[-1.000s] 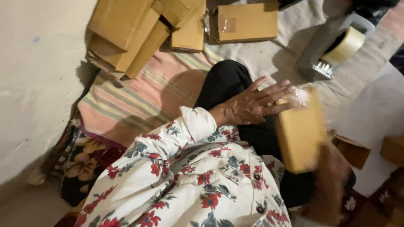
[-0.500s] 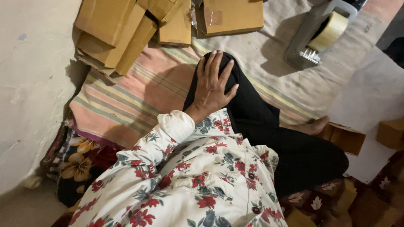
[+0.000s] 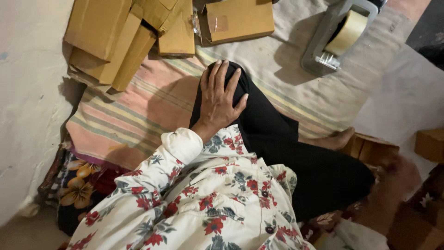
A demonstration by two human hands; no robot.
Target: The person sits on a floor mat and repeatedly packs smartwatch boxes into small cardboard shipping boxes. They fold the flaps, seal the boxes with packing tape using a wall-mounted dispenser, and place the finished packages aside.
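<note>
My left hand (image 3: 221, 99) lies flat on my bent knee in black trousers (image 3: 259, 125), fingers spread and holding nothing. Its sleeve is white with red flowers (image 3: 185, 194). A blurred brown shape at the lower right looks like my right hand (image 3: 393, 185); whether it holds anything cannot be made out. It is next to small brown cardboard boxes (image 3: 370, 148) beside my bare foot (image 3: 335, 139).
Several flat brown cardboard boxes (image 3: 115, 41) are piled at the top left on a striped mat (image 3: 129, 120), with one taped box (image 3: 238, 21) further right. A grey tape dispenser with a tan roll (image 3: 340, 37) lies at the top right. A pale wall (image 3: 27, 92) runs along the left.
My right hand held a small brown box up a second ago; it has dropped to the lower right and blurred. My left hand moved from beside that box onto my knee.
</note>
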